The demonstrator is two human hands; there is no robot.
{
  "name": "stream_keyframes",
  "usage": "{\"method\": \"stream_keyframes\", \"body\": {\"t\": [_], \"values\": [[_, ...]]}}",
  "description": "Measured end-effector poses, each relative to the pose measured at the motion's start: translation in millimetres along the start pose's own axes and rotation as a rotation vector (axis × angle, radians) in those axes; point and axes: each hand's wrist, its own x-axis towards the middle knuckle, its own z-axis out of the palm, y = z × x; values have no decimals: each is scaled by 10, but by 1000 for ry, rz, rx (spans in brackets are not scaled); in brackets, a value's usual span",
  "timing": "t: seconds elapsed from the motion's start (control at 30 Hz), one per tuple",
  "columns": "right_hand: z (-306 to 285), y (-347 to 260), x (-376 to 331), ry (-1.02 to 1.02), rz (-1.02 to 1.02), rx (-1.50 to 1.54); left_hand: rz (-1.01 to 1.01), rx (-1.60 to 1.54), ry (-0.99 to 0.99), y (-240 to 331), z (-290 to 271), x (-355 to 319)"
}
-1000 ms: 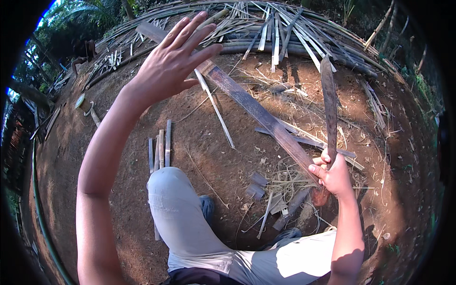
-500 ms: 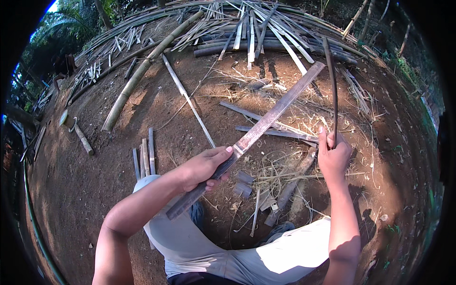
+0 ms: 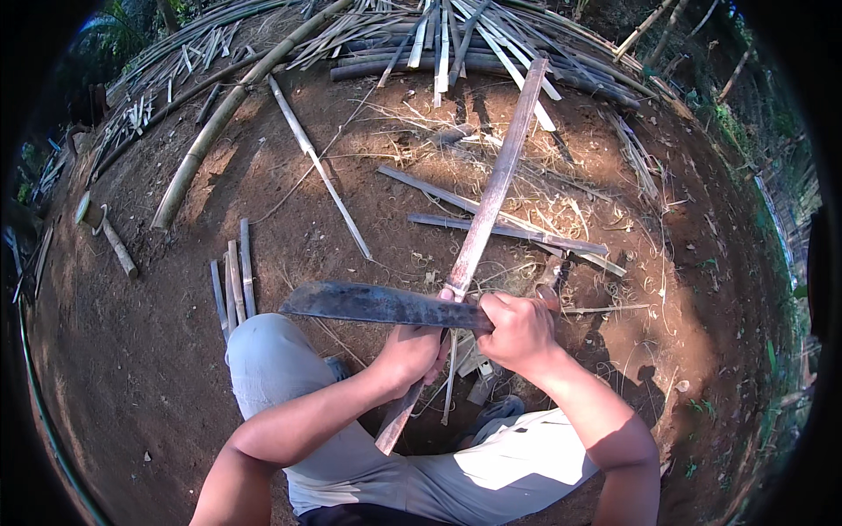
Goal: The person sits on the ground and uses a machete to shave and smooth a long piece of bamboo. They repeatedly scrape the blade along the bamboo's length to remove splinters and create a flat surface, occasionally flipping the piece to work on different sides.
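A long split bamboo slat (image 3: pixel 502 181) slants up and away from me, its lower end between my legs. My left hand (image 3: pixel 412 354) is closed round it below the pale node. In my right hand (image 3: pixel 519 331) is the handle of a machete (image 3: pixel 373 303). The dark, broad blade points left and lies across the slat, just above my left hand's knuckles. Part of the slat is hidden behind the blade and my left hand. Whether the blade touches the slat, I cannot tell.
More slats (image 3: pixel 491 230) and thin shavings lie on the soil ahead. Several short strips (image 3: pixel 232 289) stand beside my left knee (image 3: pixel 272 351). A thick bamboo pole (image 3: pixel 230 114) lies at the far left, and a large heap of split bamboo (image 3: pixel 447 44) fills the back.
The machete has swung from upright on the right to level across the slat as my right hand moved left. The slat now stands steeper, and my left hand has come lower and nearer.
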Motion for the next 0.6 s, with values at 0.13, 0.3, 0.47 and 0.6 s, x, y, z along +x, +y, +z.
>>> {"method": "stream_keyframes", "body": {"t": [0.13,0.3,0.47,0.6], "values": [[77,-36,42,-4,-13,-39,11,-35,-40,-7,-64,8],[179,26,89,71,-72,-66,87,-14,-47,-50,-110,11],[165,49,145,115,-131,-119,165,24,-82,-34,-164,-24],[30,280,323,236,85,-97,-52,-84,-135,-32,-142,-235]]}}
